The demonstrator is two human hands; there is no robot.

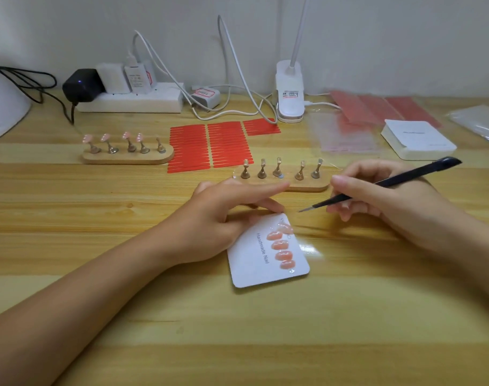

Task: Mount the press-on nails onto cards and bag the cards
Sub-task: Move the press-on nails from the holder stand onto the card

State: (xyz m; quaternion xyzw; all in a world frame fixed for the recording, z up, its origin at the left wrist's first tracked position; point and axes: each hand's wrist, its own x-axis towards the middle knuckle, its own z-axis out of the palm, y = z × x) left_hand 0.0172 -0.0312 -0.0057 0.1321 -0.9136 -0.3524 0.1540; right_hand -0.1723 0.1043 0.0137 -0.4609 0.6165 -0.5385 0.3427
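Mounting step, nearly complete: the card (261,257) at table centre carries four pink nails (281,247); a fifth at its 12 o'clock end is blurred. Left hand (221,215) rests flat-fingered on the card. Right hand (382,196) grips the tweezers (377,186), tips apparently empty. Next probably bagging; bags (346,132) lie at 1 o'clock.

The left hand (223,215) covers the card's (265,263) near-left corner. Small print on the white card stack (417,139) by the bench's far right edge is illegible. The clear bag (480,121) is cut by the right frame edge. Lamp label (290,95) text unreadable.
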